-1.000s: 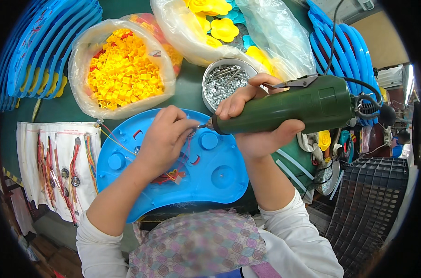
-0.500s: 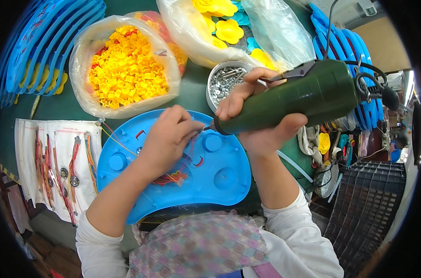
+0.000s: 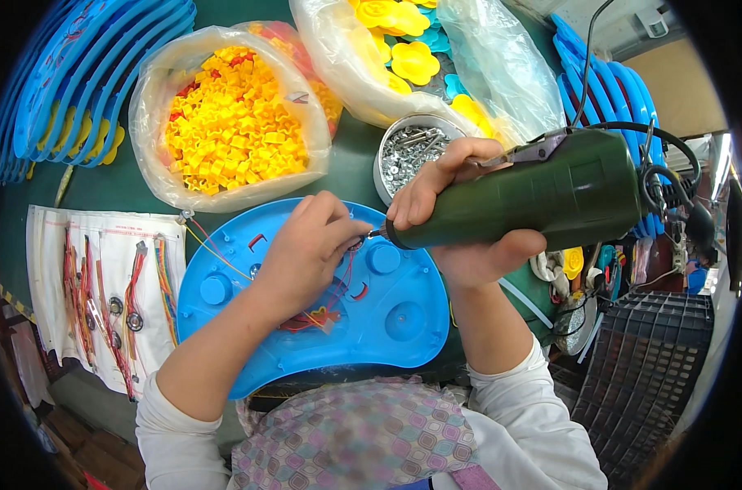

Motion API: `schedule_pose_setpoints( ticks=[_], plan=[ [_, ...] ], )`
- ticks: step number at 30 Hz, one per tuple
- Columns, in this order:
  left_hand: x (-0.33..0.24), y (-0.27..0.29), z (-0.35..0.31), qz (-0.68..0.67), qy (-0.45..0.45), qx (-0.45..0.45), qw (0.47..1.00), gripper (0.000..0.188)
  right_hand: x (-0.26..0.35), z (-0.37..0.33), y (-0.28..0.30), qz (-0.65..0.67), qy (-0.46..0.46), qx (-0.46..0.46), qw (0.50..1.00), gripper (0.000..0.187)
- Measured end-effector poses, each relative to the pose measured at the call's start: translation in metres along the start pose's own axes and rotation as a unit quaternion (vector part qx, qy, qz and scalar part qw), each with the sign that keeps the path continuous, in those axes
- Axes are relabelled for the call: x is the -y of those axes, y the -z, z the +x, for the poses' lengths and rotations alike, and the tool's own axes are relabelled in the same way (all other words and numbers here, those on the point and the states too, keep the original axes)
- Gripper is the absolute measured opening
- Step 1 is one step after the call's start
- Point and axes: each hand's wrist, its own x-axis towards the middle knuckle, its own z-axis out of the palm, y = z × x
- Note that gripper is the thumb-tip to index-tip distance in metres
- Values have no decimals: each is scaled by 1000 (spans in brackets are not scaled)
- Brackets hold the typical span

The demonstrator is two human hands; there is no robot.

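My right hand (image 3: 461, 192) is wrapped round a dark green electric screwdriver (image 3: 543, 196), held almost level, its lever under the fingers. Its short bit (image 3: 377, 233) points left and meets the fingertips of my left hand (image 3: 306, 253). Those fingers are pinched together; what lies between them is too small to make out. Both hands are over a blue curved plastic shell (image 3: 322, 347), hollow side up, with round bosses and small red parts. Thin red and yellow wires (image 3: 312, 318) lie inside it, partly behind my left hand.
Beyond the shell stand a bag of small yellow parts (image 3: 240, 139), a round tub of screws (image 3: 408, 151) and a bag of flower-shaped pieces (image 3: 414, 63). Wire bundles lie on a white sheet (image 3: 48, 278) at left. Blue shells (image 3: 101, 73) stack far left; a black crate (image 3: 645, 359) stands right.
The whole view has shifted slightly. Slightly more of the screwdriver bit shows beside my left fingertips. Both hands keep their grips.
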Motion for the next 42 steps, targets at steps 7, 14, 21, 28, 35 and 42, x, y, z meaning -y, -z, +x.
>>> schedule_pose_setpoints(
  ticks=[7,14,21,28,35,42],
  plan=[
    [0,-2,-1,-9,11,-8,1000,21,-2,9,4,-61,2,99,993,107],
    [-5,-1,-3,17,-15,-40,999,24,1,1,1,-53,24,18,998,117],
    [-13,7,-8,3,3,-44,999,29,-6,1,-19,52,174,16,983,117],
    [-14,17,-15,47,-5,-32,998,28,-9,0,-29,44,140,21,989,118],
    [-11,14,-19,45,0,-43,998,29,-7,-1,-30,13,133,25,991,119],
    [-3,15,-22,146,-104,-33,983,32,-13,-3,-26,34,156,26,987,120]
  ],
)
